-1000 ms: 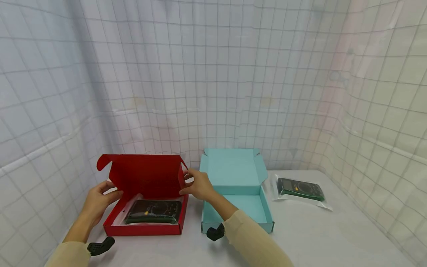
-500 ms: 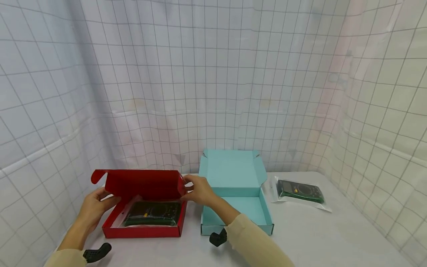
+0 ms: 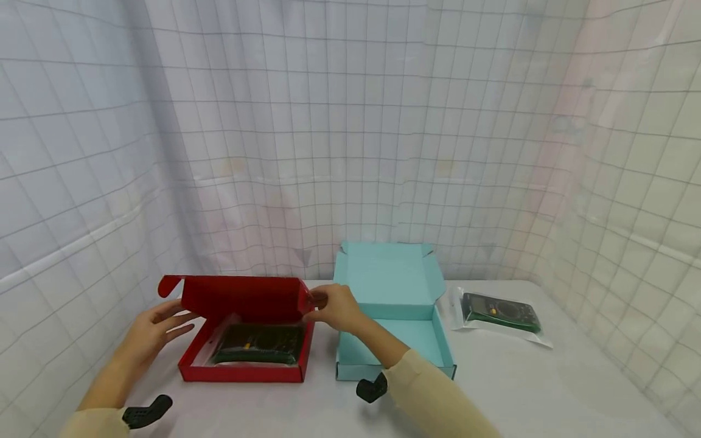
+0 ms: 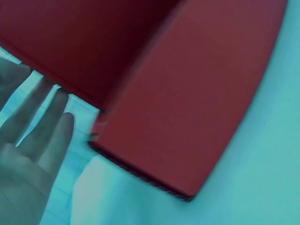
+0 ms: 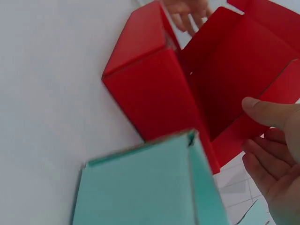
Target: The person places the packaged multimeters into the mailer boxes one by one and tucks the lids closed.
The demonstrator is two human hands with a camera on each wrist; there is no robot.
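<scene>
A red cardboard box (image 3: 241,373) stands at left on the table, its lid (image 3: 246,295) partly raised and leaning forward. Inside lies a dark multimeter (image 3: 257,345) in a clear plastic bag. My right hand (image 3: 341,309) pinches the lid's right side flap (image 5: 251,129), thumb on the inner face and fingers behind. At the box's left, my left hand (image 3: 153,331) is spread, fingers extended close to the lid's left side. In the left wrist view, those fingertips overlap the edge of the red cardboard (image 4: 187,108), and the hand grips nothing.
An open light blue box (image 3: 358,372) stands right of the red one, under my right forearm, its lid (image 3: 389,274) leaning back. Another bagged multimeter (image 3: 501,310) lies farther right on the white table (image 3: 553,389). Gridded white curtains (image 3: 372,152) enclose the back and sides.
The red lid has tipped forward and down, my right hand staying on its flap. My left hand's fingers have straightened and drawn off the left flap. The head view has shifted slightly.
</scene>
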